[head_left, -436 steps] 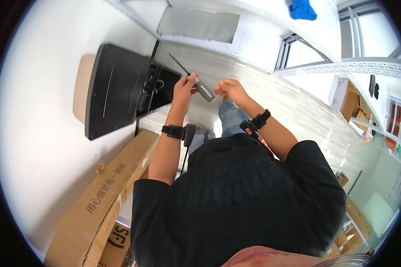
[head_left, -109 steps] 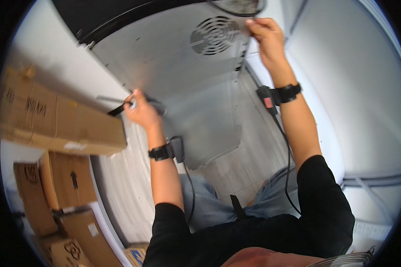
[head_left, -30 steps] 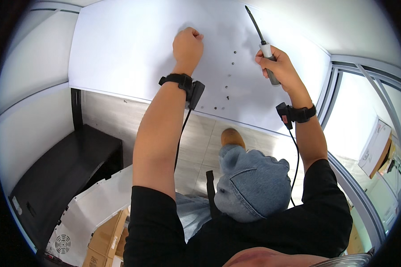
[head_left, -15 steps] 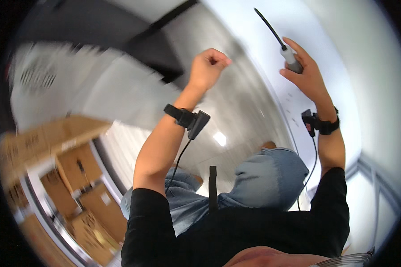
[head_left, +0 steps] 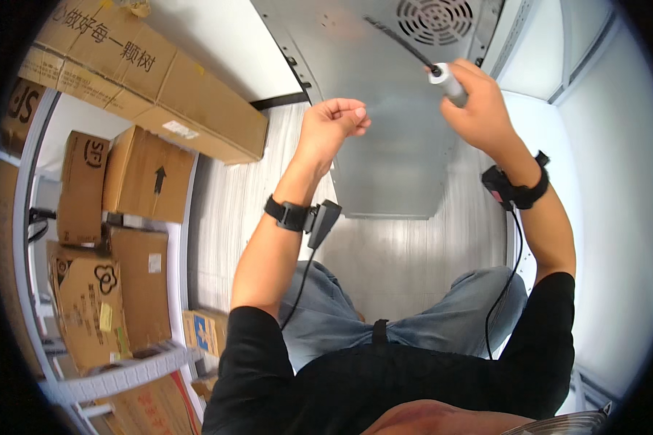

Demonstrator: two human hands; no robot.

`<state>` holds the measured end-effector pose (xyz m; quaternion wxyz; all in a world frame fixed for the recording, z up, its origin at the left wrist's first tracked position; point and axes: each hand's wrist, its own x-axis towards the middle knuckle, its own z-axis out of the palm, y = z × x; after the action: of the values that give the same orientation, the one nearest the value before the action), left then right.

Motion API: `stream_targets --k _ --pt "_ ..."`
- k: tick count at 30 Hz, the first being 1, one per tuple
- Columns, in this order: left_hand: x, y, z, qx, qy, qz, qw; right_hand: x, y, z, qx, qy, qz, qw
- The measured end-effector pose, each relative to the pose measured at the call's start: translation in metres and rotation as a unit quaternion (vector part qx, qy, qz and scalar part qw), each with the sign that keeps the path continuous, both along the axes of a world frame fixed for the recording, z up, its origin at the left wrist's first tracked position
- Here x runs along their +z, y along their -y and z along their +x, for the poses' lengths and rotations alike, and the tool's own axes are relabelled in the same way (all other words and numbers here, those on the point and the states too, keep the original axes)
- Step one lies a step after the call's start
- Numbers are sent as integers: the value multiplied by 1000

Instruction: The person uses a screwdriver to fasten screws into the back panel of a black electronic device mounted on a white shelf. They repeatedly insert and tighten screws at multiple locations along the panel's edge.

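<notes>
My right hand (head_left: pixel 486 112) is wrapped round the grey handle of a screwdriver (head_left: pixel 452 85). Its dark shaft points up and to the left, over a grey sheet-metal panel (head_left: pixel 392 163) in front of me. Left of the screwdriver, my left hand (head_left: pixel 328 130) is raised with thumb and fingers pinched together. Whatever may be between those fingertips is hidden or too small to name. A round vent grille (head_left: pixel 435 20) is cut into the far part of the panel. Both wrists wear black straps with small cabled devices.
On the left stands a white metal shelf (head_left: pixel 181 272) with several cardboard boxes (head_left: pixel 149 174). A long carton (head_left: pixel 145 80) juts out at the upper left. White wall panels (head_left: pixel 609 188) rise close on the right. Below lies pale wood-look floor (head_left: pixel 384 250).
My view has swung round, so the metal panel and vent now lie straight ahead instead of to the left. The screwdriver stays in my right hand; my left fingers remain pinched.
</notes>
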<state>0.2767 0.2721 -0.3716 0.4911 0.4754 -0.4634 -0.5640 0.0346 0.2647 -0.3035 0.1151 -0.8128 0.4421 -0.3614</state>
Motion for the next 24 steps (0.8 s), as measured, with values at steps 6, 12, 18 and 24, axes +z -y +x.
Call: stream_targets --k 6,12,18,24 --pt "-26 -8 50 14 -121 6 993 36 3 102 -32 -204 -294 933" --pt "-76 -3 66 81 -5 42 996 37 8 128 -95 -245 -273 925" --pt "-116 9 57 80 42 92 992 36 15 126 -109 -236 -293 920" --pt "-119 18 48 115 24 87 989 27 24 133 -112 -206 -290 928"
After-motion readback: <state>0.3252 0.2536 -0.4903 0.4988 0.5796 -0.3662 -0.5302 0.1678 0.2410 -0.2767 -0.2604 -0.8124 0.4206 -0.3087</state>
